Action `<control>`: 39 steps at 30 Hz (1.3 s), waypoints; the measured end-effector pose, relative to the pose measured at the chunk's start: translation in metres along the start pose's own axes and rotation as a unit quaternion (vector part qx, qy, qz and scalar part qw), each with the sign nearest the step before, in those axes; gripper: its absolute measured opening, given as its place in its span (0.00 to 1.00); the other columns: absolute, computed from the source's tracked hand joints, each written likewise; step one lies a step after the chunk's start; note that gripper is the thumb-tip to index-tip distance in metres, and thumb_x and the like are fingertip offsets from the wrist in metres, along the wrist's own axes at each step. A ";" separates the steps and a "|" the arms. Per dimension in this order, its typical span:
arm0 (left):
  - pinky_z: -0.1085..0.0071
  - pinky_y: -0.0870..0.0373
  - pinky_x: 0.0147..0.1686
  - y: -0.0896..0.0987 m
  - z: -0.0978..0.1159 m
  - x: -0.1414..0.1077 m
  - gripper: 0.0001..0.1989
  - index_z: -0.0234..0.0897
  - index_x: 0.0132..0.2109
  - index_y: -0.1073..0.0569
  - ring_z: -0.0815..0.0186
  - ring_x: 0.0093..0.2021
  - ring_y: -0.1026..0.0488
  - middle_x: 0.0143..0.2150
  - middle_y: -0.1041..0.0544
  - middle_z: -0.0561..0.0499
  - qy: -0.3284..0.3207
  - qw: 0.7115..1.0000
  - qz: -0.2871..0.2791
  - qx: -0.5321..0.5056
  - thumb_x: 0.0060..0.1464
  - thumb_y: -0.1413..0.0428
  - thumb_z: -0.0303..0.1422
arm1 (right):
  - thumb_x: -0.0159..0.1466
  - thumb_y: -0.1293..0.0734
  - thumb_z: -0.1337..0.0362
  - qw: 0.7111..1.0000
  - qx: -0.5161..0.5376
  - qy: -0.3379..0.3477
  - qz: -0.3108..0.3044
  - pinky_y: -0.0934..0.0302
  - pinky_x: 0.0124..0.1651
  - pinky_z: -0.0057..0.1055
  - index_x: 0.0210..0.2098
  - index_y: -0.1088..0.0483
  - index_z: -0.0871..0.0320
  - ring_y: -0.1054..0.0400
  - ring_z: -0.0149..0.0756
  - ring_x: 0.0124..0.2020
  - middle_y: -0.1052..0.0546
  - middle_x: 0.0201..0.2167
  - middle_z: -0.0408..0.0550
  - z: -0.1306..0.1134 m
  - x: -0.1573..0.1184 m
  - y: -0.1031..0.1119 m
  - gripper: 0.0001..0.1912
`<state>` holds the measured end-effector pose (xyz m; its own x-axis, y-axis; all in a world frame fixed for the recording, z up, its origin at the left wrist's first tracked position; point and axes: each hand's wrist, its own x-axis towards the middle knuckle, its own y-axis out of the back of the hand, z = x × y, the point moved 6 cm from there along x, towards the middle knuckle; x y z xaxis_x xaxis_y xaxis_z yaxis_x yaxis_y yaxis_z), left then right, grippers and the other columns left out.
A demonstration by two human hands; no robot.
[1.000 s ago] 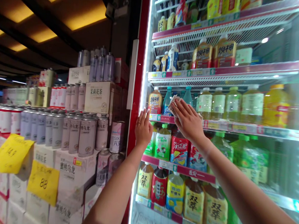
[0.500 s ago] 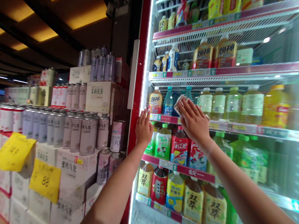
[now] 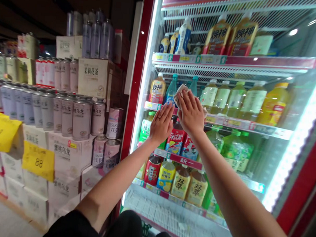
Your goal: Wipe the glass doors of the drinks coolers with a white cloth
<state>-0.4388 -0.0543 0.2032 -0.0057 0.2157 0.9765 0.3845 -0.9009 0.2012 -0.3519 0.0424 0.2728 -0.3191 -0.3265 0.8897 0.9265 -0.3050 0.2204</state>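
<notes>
My right hand (image 3: 191, 111) lies over a crumpled pale cloth (image 3: 180, 92), pressing it to the glass door (image 3: 253, 140) of a drinks fridge. The cloth's edges stick out past the fingertips and beside the palm. Close by on the left, my left hand (image 3: 161, 125) rests on the glass with its fingers stretched out, a ring on one of them, holding nothing. Behind the glass, near both hands, stand a blue-capped bottle (image 3: 172, 89), a bottle with an orange-red label (image 3: 157, 89) and a red iced tea bottle (image 3: 175, 140).
Bottles fill several fridge shelves; the bottom wire rack (image 3: 164, 211) is low down. A red door frame (image 3: 133, 107) runs up the left side. Left of it stand stacked cartons (image 3: 67, 156) topped with drink cans (image 3: 81, 120), with yellow price signs (image 3: 38, 161) in front.
My left hand has moved right across the glass, from the door's edge to beside my right hand. The right hand still presses the cloth. The view has tilted down, showing my knees.
</notes>
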 end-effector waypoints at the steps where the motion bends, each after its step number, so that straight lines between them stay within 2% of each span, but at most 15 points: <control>1: 0.57 0.54 0.83 -0.007 0.008 0.000 0.36 0.40 0.83 0.56 0.62 0.83 0.55 0.83 0.46 0.51 -0.008 1.000 0.000 0.003 0.73 0.56 0.29 | 0.79 0.46 0.65 1.000 -0.008 0.002 0.006 0.46 0.78 0.62 0.80 0.81 0.46 0.50 0.53 0.81 0.46 0.81 0.49 -0.001 0.000 0.000 0.42; 3: 0.55 0.54 0.83 -0.019 0.015 0.000 0.36 0.36 0.82 0.55 0.60 0.83 0.53 0.83 0.45 0.47 -0.005 1.000 0.008 0.010 0.73 0.55 0.30 | 0.79 0.46 0.63 1.000 -0.020 0.006 0.015 0.43 0.78 0.61 0.79 0.83 0.47 0.49 0.52 0.81 0.44 0.80 0.51 -0.001 0.000 -0.001 0.42; 7: 0.53 0.56 0.83 -0.032 0.012 -0.003 0.38 0.38 0.83 0.60 0.59 0.83 0.54 0.83 0.47 0.46 -0.004 1.000 0.027 0.010 0.73 0.54 0.30 | 0.80 0.46 0.62 0.999 -0.021 0.009 0.033 0.42 0.77 0.61 0.79 0.84 0.45 0.47 0.52 0.80 0.45 0.80 0.50 -0.002 -0.001 -0.001 0.43; 12: 0.53 0.55 0.83 -0.029 0.011 -0.006 0.39 0.39 0.83 0.66 0.59 0.83 0.53 0.83 0.47 0.46 -0.016 0.999 0.042 0.024 0.74 0.55 0.31 | 0.80 0.45 0.63 0.999 -0.022 0.002 0.026 0.43 0.78 0.59 0.80 0.80 0.47 0.49 0.52 0.81 0.46 0.80 0.49 -0.002 -0.002 -0.001 0.42; 19: 0.51 0.52 0.83 -0.032 0.010 -0.005 0.38 0.40 0.83 0.63 0.57 0.83 0.51 0.83 0.46 0.46 0.000 0.999 0.026 0.018 0.75 0.55 0.32 | 0.79 0.44 0.65 0.999 -0.013 0.028 0.025 0.41 0.77 0.57 0.81 0.76 0.44 0.47 0.49 0.80 0.41 0.79 0.48 -0.004 -0.002 0.002 0.42; 24: 0.50 0.51 0.82 -0.030 0.010 -0.006 0.39 0.42 0.83 0.67 0.57 0.83 0.50 0.83 0.46 0.47 -0.007 0.999 0.030 0.014 0.75 0.55 0.31 | 0.77 0.42 0.66 0.999 -0.001 0.051 -0.008 0.40 0.77 0.55 0.81 0.75 0.42 0.48 0.46 0.80 0.42 0.79 0.45 -0.001 -0.020 0.009 0.45; 28: 0.49 0.52 0.83 -0.029 0.012 -0.005 0.40 0.43 0.83 0.67 0.57 0.83 0.51 0.83 0.47 0.48 -0.006 1.000 0.021 0.004 0.74 0.55 0.30 | 0.77 0.41 0.66 1.000 -0.009 0.027 -0.010 0.40 0.77 0.57 0.81 0.73 0.41 0.48 0.47 0.80 0.43 0.79 0.45 0.005 -0.034 0.016 0.44; 35: 0.49 0.52 0.82 -0.026 0.014 -0.004 0.40 0.43 0.83 0.65 0.58 0.83 0.52 0.84 0.49 0.49 -0.004 1.000 0.026 -0.002 0.73 0.55 0.28 | 0.78 0.43 0.66 0.999 -0.011 -0.030 0.033 0.42 0.78 0.60 0.81 0.72 0.44 0.48 0.51 0.80 0.45 0.80 0.47 0.008 -0.014 0.010 0.42; 39: 0.50 0.53 0.83 -0.028 0.013 -0.005 0.38 0.41 0.83 0.60 0.58 0.83 0.51 0.83 0.46 0.48 0.002 1.000 0.019 -0.002 0.73 0.55 0.29 | 0.78 0.42 0.66 1.000 -0.008 -0.014 0.010 0.43 0.78 0.59 0.81 0.74 0.43 0.49 0.50 0.80 0.46 0.80 0.46 0.002 -0.018 0.007 0.44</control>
<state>-0.4381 -0.0250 0.1919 0.0048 0.1785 0.9839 0.3816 -0.9098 0.1632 -0.3394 0.0476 0.2590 -0.2955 -0.3074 0.9045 0.9288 -0.3140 0.1967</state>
